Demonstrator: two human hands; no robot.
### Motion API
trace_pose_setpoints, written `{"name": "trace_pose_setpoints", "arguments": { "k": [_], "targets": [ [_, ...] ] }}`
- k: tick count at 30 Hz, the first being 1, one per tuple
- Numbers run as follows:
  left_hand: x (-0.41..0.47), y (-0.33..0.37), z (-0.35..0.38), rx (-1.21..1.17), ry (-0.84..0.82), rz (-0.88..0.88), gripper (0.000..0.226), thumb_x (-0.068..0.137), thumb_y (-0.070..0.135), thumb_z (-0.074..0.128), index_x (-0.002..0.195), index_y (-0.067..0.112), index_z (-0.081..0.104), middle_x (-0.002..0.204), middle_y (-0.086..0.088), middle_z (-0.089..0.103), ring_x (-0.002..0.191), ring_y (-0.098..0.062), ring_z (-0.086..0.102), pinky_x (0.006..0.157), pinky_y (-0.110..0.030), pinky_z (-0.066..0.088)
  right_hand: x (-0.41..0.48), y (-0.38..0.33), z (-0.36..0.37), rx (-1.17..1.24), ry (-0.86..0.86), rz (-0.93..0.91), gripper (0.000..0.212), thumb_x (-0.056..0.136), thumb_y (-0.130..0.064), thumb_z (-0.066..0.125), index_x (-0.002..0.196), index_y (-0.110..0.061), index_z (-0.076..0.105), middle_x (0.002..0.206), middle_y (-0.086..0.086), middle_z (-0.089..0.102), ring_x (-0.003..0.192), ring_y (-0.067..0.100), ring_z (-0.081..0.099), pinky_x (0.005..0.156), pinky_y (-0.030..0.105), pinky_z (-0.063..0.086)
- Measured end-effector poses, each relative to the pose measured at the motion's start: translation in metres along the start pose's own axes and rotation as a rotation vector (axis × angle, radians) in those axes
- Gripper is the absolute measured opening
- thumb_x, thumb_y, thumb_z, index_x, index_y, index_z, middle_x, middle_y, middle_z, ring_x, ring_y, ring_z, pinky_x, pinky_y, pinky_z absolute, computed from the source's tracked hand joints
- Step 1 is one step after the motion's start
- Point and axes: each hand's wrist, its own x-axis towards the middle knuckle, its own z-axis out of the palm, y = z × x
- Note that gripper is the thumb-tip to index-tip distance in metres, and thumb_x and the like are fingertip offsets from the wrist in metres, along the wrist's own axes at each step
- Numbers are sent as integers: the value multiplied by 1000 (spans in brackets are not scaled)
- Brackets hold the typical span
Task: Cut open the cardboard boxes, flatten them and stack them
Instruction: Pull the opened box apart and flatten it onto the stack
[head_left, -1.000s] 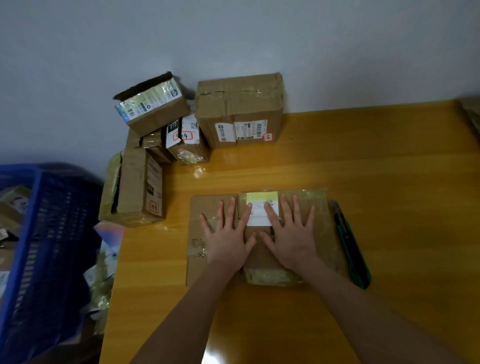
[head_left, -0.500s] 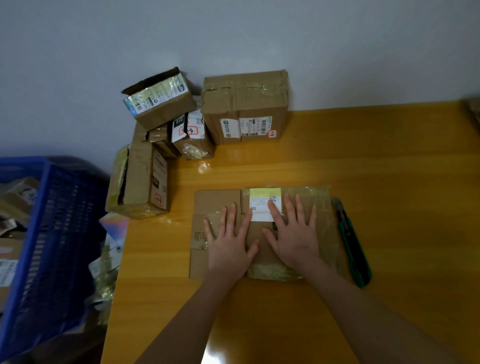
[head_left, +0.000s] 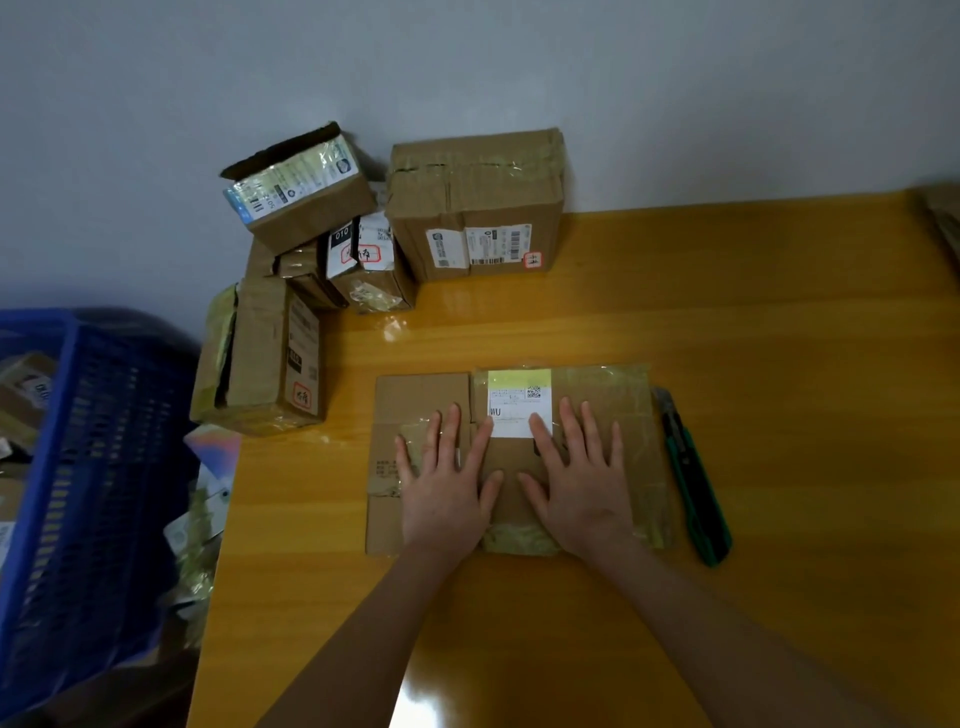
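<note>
Head view: the blue basket (head_left: 78, 493) is cut off at the left edge, its contents too dim to make out, and both palms hide the middle of the flattened box (head_left: 613, 395) on the table (head_left: 779, 364). The left hand (head_left: 447, 483) and right hand (head_left: 582, 483) press it, fingers straight and spread. One green knife (head_left: 696, 483) lies just right of it, and five unflattened boxes (head_left: 478, 208) cluster by the wall.
</note>
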Motion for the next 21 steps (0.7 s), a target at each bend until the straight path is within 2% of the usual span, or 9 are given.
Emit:
{"name": "trace_pose_setpoints", "arguments": {
  "k": [6,9,11,14,16,17,19,21],
  "targets": [
    [0,-1,2,-8,-16,2,59,94,60,4,145,42,-22,161,-1,-14,149,-22,-13,114,-57,-12,1,2,6,-25,-59,1,71,88,-68,-1,149,-33,-10,159,8,-14,146,28,-17,113,51,-15],
    [1,-3,-3,-38,-44,27,60,97,60,13,148,43,-15,162,0,-12,149,-20,-12,114,-56,-13,1,3,-5,27,-76,-18,68,93,-65,14,152,-33,-3,160,7,-12,147,27,-15,114,50,-13],
    [1,-8,-13,-142,-61,45,64,98,57,29,153,40,1,163,2,-5,150,-19,-5,115,-53,-10,-1,5,-19,84,-103,-8,68,95,-58,34,153,-32,11,161,6,-3,148,26,-8,117,48,-6],
    [-7,-20,-36,-327,59,-49,71,94,42,53,154,27,17,161,-3,13,146,-24,16,119,-51,14,-20,17,-43,140,-29,176,67,93,-44,51,150,-28,22,158,8,13,145,28,15,117,45,22],
    [-13,-31,-49,-410,121,-226,74,91,31,61,152,19,22,158,-9,19,143,-30,24,115,-51,25,-34,28,-56,172,-26,322,68,92,-44,53,149,-24,22,154,10,20,136,28,30,105,41,40],
    [-15,-36,-53,-466,93,-333,75,90,28,63,152,16,22,157,-11,19,141,-33,28,112,-51,30,-39,32,-60,196,-61,378,69,92,-46,54,148,-23,22,151,10,23,131,27,37,97,39,47],
    [-15,-42,-59,-637,-10,-512,74,92,25,61,152,13,20,155,-14,20,133,-38,40,103,-49,40,-44,34,-65,250,-148,461,73,90,-52,55,147,-22,21,147,10,27,123,27,43,85,36,52],
    [-13,-43,-61,-780,-67,-591,70,94,24,58,152,10,20,150,-17,30,126,-40,46,98,-47,44,-43,30,-65,284,-192,506,83,86,-59,56,148,-21,17,146,12,28,126,30,40,90,39,48]
  ]
}}
